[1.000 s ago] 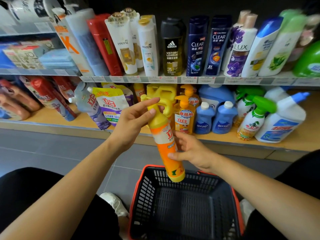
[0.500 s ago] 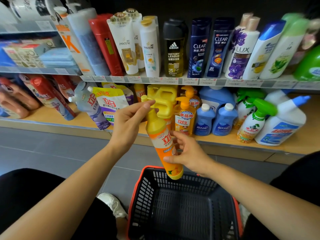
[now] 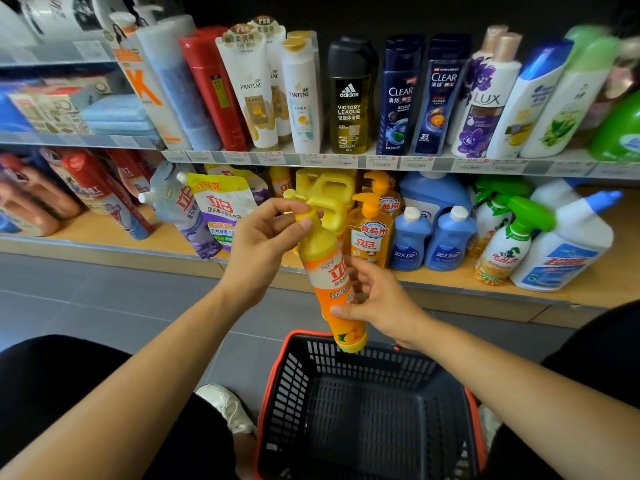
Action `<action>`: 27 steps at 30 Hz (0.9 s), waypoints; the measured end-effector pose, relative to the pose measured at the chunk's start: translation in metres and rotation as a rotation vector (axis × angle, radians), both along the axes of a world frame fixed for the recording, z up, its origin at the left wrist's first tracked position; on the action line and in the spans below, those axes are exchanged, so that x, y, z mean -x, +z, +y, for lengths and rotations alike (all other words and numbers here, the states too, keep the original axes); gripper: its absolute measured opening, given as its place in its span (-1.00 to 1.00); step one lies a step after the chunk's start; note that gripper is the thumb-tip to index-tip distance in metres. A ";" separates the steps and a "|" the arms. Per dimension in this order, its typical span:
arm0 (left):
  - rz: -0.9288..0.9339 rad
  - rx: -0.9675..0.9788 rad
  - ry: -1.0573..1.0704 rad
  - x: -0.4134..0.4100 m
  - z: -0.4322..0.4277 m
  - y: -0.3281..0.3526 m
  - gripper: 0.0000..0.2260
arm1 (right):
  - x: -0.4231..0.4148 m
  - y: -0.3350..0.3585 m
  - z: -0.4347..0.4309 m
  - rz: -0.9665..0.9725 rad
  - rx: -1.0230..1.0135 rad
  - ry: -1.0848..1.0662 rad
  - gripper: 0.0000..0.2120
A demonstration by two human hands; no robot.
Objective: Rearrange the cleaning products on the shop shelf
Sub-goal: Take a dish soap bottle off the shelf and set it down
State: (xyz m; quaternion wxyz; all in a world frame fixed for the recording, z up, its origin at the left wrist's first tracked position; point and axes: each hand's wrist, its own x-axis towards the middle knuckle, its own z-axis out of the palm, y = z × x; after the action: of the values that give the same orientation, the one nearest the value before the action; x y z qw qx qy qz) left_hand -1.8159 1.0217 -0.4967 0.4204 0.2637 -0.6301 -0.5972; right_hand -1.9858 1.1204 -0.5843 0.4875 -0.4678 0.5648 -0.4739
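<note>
A yellow and orange dish soap bottle (image 3: pixel 329 282) hangs upright in the air between the lower shelf and the basket. My left hand (image 3: pixel 263 244) pinches its yellow cap and neck from the left. My right hand (image 3: pixel 374 299) curls its fingers round the orange lower body from the right. Behind the bottle, on the lower wooden shelf (image 3: pixel 433 282), stand yellow jugs (image 3: pixel 329 195), an orange pump bottle (image 3: pixel 370 233), two small blue bottles (image 3: pixel 429 240), a green-trigger spray bottle (image 3: pixel 505 247) and a white toilet cleaner bottle (image 3: pixel 568 247).
A black basket with a red rim (image 3: pixel 367 407) sits on the grey floor below the bottle. Refill pouches (image 3: pixel 214 213) lean at the shelf's left. Shampoo and body wash bottles (image 3: pixel 349 98) line the upper shelf. My knees and a white shoe (image 3: pixel 225 407) are below.
Both hands have lifted the soap bottle a little higher above the basket and toward the shelf. The grip of both hands is unchanged.
</note>
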 end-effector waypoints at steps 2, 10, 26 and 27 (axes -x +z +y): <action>-0.020 -0.011 0.020 0.000 -0.001 0.000 -0.86 | 0.000 0.000 0.000 0.005 0.002 0.000 -0.27; -0.097 0.035 -0.035 -0.001 -0.004 -0.003 -0.66 | 0.001 0.001 0.001 -0.086 -0.017 0.013 -0.33; -0.152 -0.232 0.035 0.002 -0.017 -0.020 -0.50 | -0.003 0.014 -0.001 -0.197 -0.033 -0.055 -0.36; -0.158 -0.225 0.074 0.002 -0.018 -0.020 -0.50 | -0.003 0.013 0.000 -0.116 -0.049 -0.045 -0.34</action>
State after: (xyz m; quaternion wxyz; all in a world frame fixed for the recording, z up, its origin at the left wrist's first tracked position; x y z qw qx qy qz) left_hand -1.8181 1.0032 -0.5171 0.3590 0.3783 -0.5801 -0.6257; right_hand -1.9823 1.1203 -0.5718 0.5199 -0.4147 0.5575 -0.4969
